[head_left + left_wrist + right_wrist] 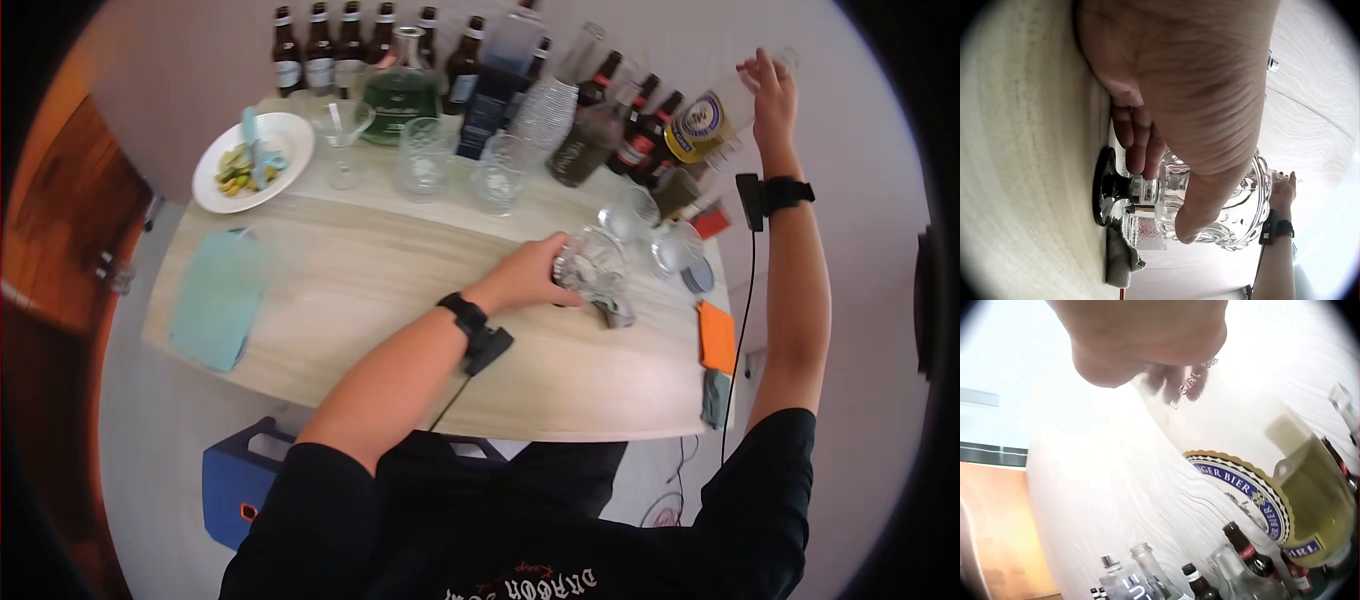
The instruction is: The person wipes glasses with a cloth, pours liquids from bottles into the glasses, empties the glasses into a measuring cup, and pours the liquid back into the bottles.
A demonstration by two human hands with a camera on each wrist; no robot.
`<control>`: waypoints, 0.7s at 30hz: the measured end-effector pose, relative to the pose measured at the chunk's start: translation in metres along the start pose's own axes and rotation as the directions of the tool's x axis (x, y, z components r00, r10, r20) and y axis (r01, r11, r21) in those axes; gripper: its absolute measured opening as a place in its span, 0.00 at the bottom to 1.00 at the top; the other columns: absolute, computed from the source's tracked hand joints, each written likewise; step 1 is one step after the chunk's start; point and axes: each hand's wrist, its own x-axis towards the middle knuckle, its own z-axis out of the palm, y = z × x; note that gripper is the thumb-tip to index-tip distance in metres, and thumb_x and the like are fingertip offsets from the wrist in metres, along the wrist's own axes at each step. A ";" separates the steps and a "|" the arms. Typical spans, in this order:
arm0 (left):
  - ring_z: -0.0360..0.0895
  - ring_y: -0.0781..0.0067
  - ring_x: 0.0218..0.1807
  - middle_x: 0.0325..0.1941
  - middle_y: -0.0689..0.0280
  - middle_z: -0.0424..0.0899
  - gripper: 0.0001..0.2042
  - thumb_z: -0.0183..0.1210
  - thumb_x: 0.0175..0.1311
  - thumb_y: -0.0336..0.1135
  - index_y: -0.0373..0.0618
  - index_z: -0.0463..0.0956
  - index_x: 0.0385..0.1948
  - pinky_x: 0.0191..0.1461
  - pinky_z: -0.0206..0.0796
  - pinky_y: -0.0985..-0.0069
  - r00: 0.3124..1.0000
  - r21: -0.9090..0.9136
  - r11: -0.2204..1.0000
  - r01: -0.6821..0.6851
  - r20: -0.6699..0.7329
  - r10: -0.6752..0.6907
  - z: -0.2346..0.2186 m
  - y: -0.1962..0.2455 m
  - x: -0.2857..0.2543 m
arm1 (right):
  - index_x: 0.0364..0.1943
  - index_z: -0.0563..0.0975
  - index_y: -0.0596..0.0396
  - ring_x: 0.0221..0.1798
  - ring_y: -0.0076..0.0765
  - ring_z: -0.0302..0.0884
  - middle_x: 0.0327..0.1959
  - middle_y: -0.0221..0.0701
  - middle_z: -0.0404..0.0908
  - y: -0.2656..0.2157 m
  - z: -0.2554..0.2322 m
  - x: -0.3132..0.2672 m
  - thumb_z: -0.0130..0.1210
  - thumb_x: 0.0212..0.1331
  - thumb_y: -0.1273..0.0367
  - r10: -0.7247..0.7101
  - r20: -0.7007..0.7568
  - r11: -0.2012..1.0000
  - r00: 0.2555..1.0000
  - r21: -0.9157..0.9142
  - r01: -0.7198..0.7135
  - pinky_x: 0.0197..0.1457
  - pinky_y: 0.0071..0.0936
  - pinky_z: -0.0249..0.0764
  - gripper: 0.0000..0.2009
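Note:
In the head view my left hand (525,275) grips a clear cut-glass goblet (595,262) over the table's right half. Thumb on one side and fingers behind wrap its lower bowl in the left wrist view, where the dark round foot (1105,187) stands close to the tabletop. A grey-green crumpled cloth (617,313) lies beside the foot. My right hand (775,100) is raised at the back right, beyond the big yellow-labelled beer vessel (698,127). Its fingertips curl at a small clear glass piece (788,58), bearing raised letters in the right wrist view; most of it is hidden.
Brown beer bottles (320,60), a green-filled decanter (402,95) and other bottles line the back. Cut-glass tumblers (422,165) stand before them. A white plate (255,205) with food and a light-blue cloth (215,300) are at left; an orange cloth (716,337) lies on the right edge.

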 end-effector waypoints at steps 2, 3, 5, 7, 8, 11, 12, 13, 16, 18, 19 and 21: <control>0.80 0.77 0.43 0.44 0.65 0.83 0.34 0.78 0.43 0.34 0.41 0.72 0.55 0.49 0.74 0.76 1.000 -0.060 0.998 0.012 0.009 -0.011 0.003 -0.001 -0.001 | 0.36 0.78 0.59 0.39 0.29 0.82 0.33 0.33 0.82 -0.020 -0.029 0.016 0.57 0.68 0.59 0.038 0.057 0.999 0.998 -0.038 -0.036 0.46 0.25 0.76 0.15; 0.81 0.73 0.44 0.44 0.61 0.84 0.35 0.78 0.43 0.37 0.40 0.71 0.55 0.50 0.74 0.75 1.000 -0.079 0.997 0.008 -0.005 -0.009 0.003 0.000 -0.001 | 0.35 0.78 0.58 0.40 0.30 0.82 0.34 0.33 0.81 -0.027 -0.038 0.022 0.57 0.69 0.60 0.072 0.117 0.997 0.990 -0.042 -0.068 0.48 0.26 0.76 0.14; 0.83 0.69 0.45 0.46 0.59 0.85 0.37 0.79 0.42 0.37 0.38 0.70 0.56 0.52 0.74 0.74 0.998 -0.021 0.998 0.065 -0.006 -0.065 -0.002 0.015 -0.005 | 0.35 0.78 0.58 0.38 0.29 0.82 0.32 0.33 0.82 -0.063 -0.030 -0.004 0.57 0.68 0.59 0.136 0.164 0.982 0.977 -0.151 -0.111 0.45 0.25 0.76 0.14; 0.83 0.70 0.45 0.46 0.59 0.85 0.37 0.78 0.43 0.37 0.38 0.70 0.57 0.52 0.74 0.74 0.999 -0.022 0.999 0.049 -0.012 -0.049 0.000 0.008 -0.003 | 0.34 0.77 0.57 0.33 0.27 0.81 0.30 0.31 0.82 -0.085 -0.026 -0.035 0.57 0.67 0.58 0.246 0.265 0.942 0.932 -0.293 -0.166 0.41 0.24 0.75 0.15; 0.83 0.71 0.45 0.46 0.59 0.85 0.36 0.78 0.43 0.36 0.37 0.70 0.57 0.52 0.74 0.74 0.999 -0.019 0.999 0.036 -0.020 -0.037 0.001 0.006 -0.003 | 0.34 0.77 0.56 0.31 0.26 0.80 0.29 0.30 0.82 -0.086 -0.026 -0.051 0.56 0.67 0.58 0.295 0.321 0.924 0.900 -0.336 -0.183 0.39 0.24 0.75 0.15; 0.83 0.72 0.46 0.46 0.59 0.85 0.35 0.77 0.44 0.34 0.37 0.70 0.56 0.52 0.74 0.75 0.996 -0.049 0.995 0.089 -0.006 -0.090 0.000 0.017 -0.006 | 0.33 0.77 0.57 0.29 0.23 0.78 0.24 0.29 0.80 -0.098 -0.009 -0.116 0.56 0.68 0.59 0.391 0.415 0.884 0.821 -0.419 -0.209 0.36 0.23 0.73 0.14; 0.83 0.72 0.46 0.46 0.59 0.85 0.35 0.77 0.44 0.34 0.37 0.70 0.56 0.52 0.74 0.75 0.996 -0.052 0.995 0.087 -0.001 -0.087 0.000 0.017 -0.006 | 0.33 0.76 0.57 0.28 0.23 0.78 0.24 0.28 0.80 -0.100 -0.005 -0.137 0.55 0.68 0.60 0.431 0.435 0.859 0.790 -0.465 -0.213 0.34 0.24 0.73 0.14; 0.83 0.72 0.46 0.46 0.59 0.85 0.35 0.77 0.45 0.33 0.37 0.70 0.57 0.52 0.74 0.75 0.997 -0.083 0.994 0.074 -0.004 -0.075 0.000 0.016 -0.007 | 0.33 0.76 0.57 0.28 0.23 0.77 0.24 0.28 0.80 -0.095 -0.005 -0.152 0.55 0.68 0.61 0.519 0.449 0.822 0.728 -0.495 -0.281 0.33 0.25 0.72 0.13; 0.81 0.74 0.46 0.47 0.63 0.83 0.35 0.76 0.46 0.31 0.39 0.69 0.59 0.52 0.74 0.76 0.997 -0.104 0.992 0.071 0.013 -0.070 0.000 0.013 -0.006 | 0.34 0.74 0.58 0.28 0.23 0.77 0.25 0.29 0.80 -0.094 0.004 -0.197 0.57 0.66 0.63 0.588 0.501 0.786 0.635 -0.539 -0.302 0.33 0.26 0.72 0.11; 0.80 0.76 0.46 0.47 0.65 0.81 0.35 0.75 0.47 0.30 0.41 0.69 0.61 0.51 0.74 0.76 0.996 -0.096 0.992 0.081 0.030 -0.079 0.000 0.011 -0.005 | 0.33 0.74 0.59 0.27 0.25 0.77 0.24 0.30 0.80 -0.095 0.009 -0.215 0.58 0.65 0.63 0.598 0.529 0.779 0.603 -0.562 -0.280 0.33 0.28 0.72 0.12; 0.81 0.75 0.47 0.47 0.63 0.83 0.35 0.75 0.46 0.30 0.38 0.69 0.59 0.52 0.74 0.76 0.997 -0.126 0.990 0.070 0.024 -0.068 0.001 0.011 -0.006 | 0.33 0.73 0.60 0.27 0.27 0.77 0.24 0.32 0.80 -0.095 0.010 -0.222 0.58 0.65 0.63 0.606 0.558 0.773 0.567 -0.582 -0.253 0.33 0.30 0.72 0.13; 0.82 0.74 0.48 0.47 0.61 0.85 0.34 0.75 0.46 0.30 0.36 0.69 0.57 0.54 0.74 0.75 0.998 -0.156 0.986 0.060 0.021 -0.058 0.001 0.011 -0.005 | 0.32 0.72 0.61 0.26 0.30 0.77 0.22 0.33 0.79 -0.094 0.010 -0.230 0.58 0.64 0.63 0.629 0.566 0.747 0.532 -0.630 -0.213 0.34 0.31 0.72 0.14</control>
